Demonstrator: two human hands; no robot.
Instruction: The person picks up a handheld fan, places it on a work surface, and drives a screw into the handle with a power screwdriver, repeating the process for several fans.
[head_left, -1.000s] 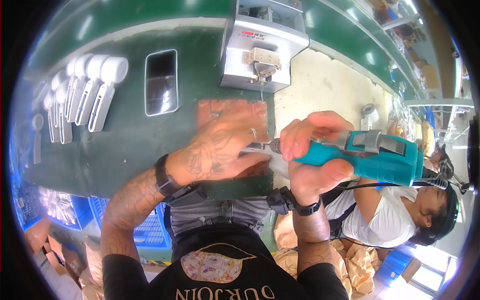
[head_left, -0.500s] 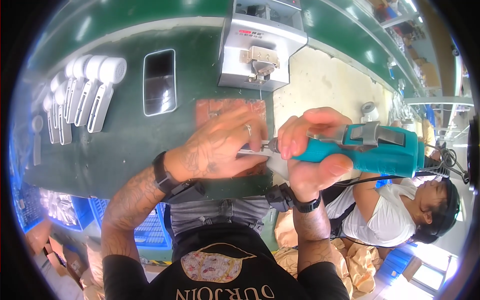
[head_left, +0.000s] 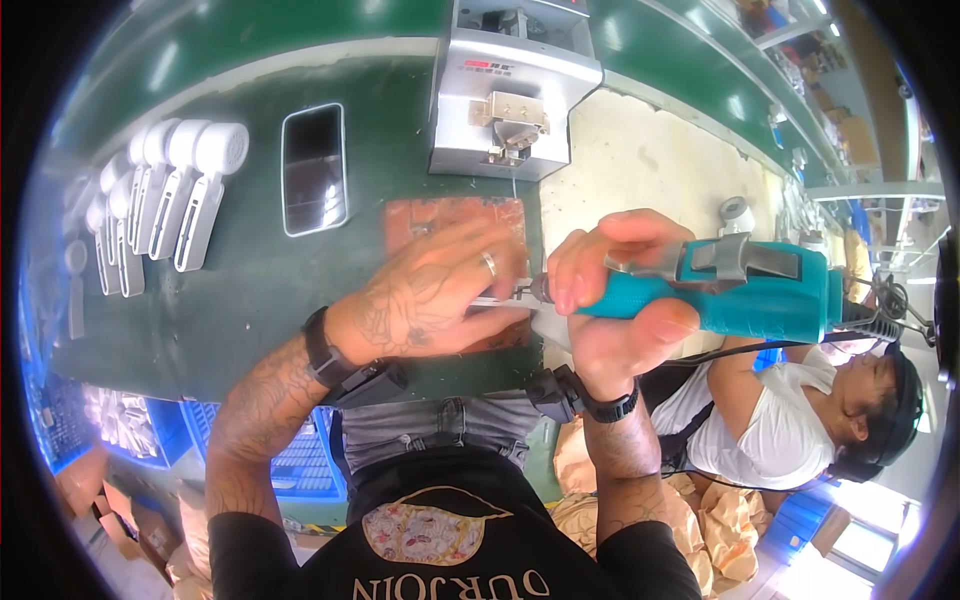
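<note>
My right hand (head_left: 606, 312) is wrapped round a teal electric screwdriver (head_left: 765, 295) with a metal clip on its side. Its tip points left, meeting a small white part (head_left: 522, 296) pinched by my left hand (head_left: 425, 285). Most of that part is hidden behind the left fingers, so its full shape does not show. Beneath the left hand lies a reddish-brown board (head_left: 410, 222) on the green table. Just beyond the board stands a silver box-shaped machine (head_left: 470, 110) with a small metal bracket on its front.
Several white pieces with round heads and slotted handles (head_left: 200, 215) lie at the left. A phone (head_left: 313, 170) rests between them and the machine. At the right sits another person (head_left: 770, 420) in a white top. Blue crates (head_left: 165, 430) and brown paper (head_left: 725, 525) are below table level.
The view has shifted slightly. Both hands, the white part and the screwdriver keep nearly the same positions relative to each other; the left fingers have moved a little.
</note>
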